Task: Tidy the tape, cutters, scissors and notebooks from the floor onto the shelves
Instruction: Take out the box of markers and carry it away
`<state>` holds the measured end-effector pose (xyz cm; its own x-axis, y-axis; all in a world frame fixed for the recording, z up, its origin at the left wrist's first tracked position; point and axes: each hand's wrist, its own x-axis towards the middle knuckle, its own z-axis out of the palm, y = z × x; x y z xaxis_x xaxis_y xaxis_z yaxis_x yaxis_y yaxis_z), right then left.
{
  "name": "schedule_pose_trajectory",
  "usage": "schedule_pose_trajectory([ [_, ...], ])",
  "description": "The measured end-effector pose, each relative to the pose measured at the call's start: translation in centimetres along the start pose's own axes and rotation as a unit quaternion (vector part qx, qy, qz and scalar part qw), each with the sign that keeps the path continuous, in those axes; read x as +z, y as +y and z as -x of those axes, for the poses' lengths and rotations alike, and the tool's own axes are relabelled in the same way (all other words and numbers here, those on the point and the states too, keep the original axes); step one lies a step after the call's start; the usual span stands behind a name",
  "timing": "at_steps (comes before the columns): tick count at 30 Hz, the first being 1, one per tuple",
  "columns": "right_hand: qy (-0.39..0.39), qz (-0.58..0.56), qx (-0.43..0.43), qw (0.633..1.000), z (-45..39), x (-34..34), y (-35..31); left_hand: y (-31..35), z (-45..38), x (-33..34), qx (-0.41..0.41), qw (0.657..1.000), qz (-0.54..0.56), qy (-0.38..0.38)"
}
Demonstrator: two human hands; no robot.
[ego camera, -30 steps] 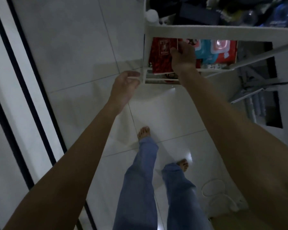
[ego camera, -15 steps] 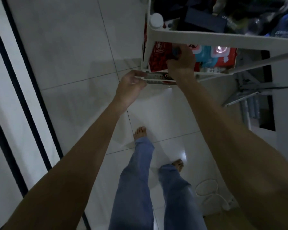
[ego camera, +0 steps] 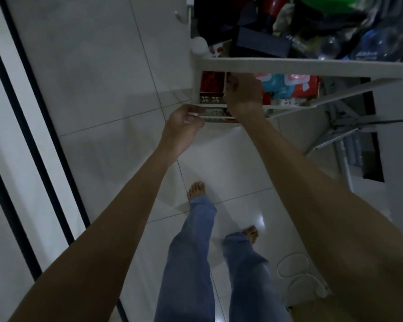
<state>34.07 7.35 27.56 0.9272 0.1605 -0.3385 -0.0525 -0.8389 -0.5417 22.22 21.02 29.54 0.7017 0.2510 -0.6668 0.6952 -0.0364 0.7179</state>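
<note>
A white shelf rack (ego camera: 289, 65) stands at the top right. My right hand (ego camera: 242, 96) reaches under its top tier into the middle tier. Its fingers are closed on the edge of a red notebook (ego camera: 211, 83) that stands upright at the left end of that tier. My left hand (ego camera: 184, 126) is lower and to the left, pinching the front rim of the lower tier (ego camera: 215, 117) at its left corner. The rest of the notebook is hidden behind the shelf rim and my right hand. No tape, cutters or scissors show.
Blue and red wipe packs (ego camera: 289, 87) fill the middle tier to the right of my hand. The top tier holds a dark box (ego camera: 263, 46), bottles and clutter. My bare feet stand on pale tiles. A white cable (ego camera: 293, 266) lies at lower right, and a folded metal frame (ego camera: 335, 133) leans beside the rack.
My left hand moved right and took hold of the lower tier's rim. My right hand stayed in the middle tier, shifting its grip on the red notebook. The view came closer to the rack.
</note>
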Motion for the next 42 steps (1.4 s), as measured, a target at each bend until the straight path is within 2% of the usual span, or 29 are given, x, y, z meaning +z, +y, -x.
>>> schedule_pose_trajectory([
  [3, 0.027, -0.041, -0.032, 0.998, 3.2, -3.7, -0.2, 1.3, 2.1, -0.3, 0.015, 1.000, 0.012, 0.024],
  [7, 0.020, -0.090, -0.039, 0.995, 9.2, -10.0, 0.6, 3.8, 6.2, -0.5, 0.085, 0.995, 0.004, 0.060],
  [11, 0.081, -0.094, -0.042, 0.991, 13.4, -15.9, 1.2, 6.6, 9.6, -0.8, 0.127, 0.984, -0.014, 0.124],
  [15, 0.162, -0.092, -0.059, 0.981, 14.7, -21.8, 1.5, 9.9, 12.5, -1.2, 0.213, 0.953, -0.086, 0.200],
  [17, 0.192, -0.073, -0.084, 0.975, 14.1, -24.2, 1.7, 11.4, 13.3, -1.3, 0.261, 0.932, -0.133, 0.215],
  [19, 0.218, -0.052, -0.095, 0.970, 12.8, -26.0, 2.2, 12.9, 13.6, -1.3, 0.286, 0.921, -0.160, 0.211],
  [22, 0.216, 0.002, -0.072, 0.974, 10.3, -27.7, 3.2, 14.8, 12.8, -1.3, 0.272, 0.926, -0.184, 0.185],
  [28, 0.035, -0.007, 0.022, 0.999, 6.0, -28.5, 3.2, 17.1, 10.6, -0.8, 0.168, 0.962, -0.171, 0.130],
  [30, 0.007, -0.040, 0.029, 0.999, 5.3, -28.3, 2.8, 17.4, 10.0, -0.7, 0.158, 0.963, -0.173, 0.131],
  [34, 0.054, -0.151, 0.043, 0.986, 4.9, -27.8, 2.8, 17.6, 9.2, -1.0, 0.179, 0.960, -0.166, 0.138],
  [38, 0.083, -0.162, 0.032, 0.983, 5.7, -27.7, 2.8, 18.2, 8.9, -1.5, 0.196, 0.961, -0.162, 0.110],
  [42, 0.118, -0.179, 0.077, 0.974, 6.9, -26.9, 2.9, 19.6, 7.8, -2.2, 0.210, 0.959, -0.176, 0.069],
])
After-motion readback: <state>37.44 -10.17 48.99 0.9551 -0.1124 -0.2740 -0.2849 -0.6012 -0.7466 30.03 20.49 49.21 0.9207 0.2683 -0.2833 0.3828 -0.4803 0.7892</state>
